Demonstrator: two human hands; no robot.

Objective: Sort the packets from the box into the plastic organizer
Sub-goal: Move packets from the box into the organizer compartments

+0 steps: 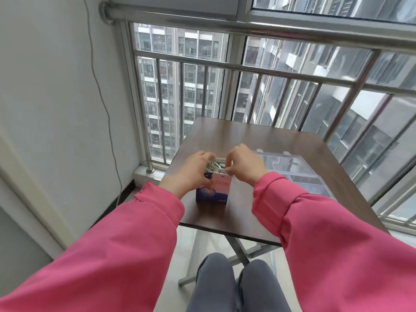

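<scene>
A small blue and pink box (213, 191) stands upright on the brown table (258, 212), its top open. Several whitish packets (215, 165) show inside its mouth. My left hand (191, 173) grips the box's left side, thumb on the front face. My right hand (242, 165) reaches over the right top edge, and its fingertips pinch a packet at the opening. A clear plastic organizer (299, 172) with divided compartments lies flat to the right of the box, partly hidden behind my right wrist.
A steel railing (247, 68) and window stand right behind the table's far edge. A white wall (56, 86) with a hanging cable is on the left. My knees (236, 284) are below the table's near edge.
</scene>
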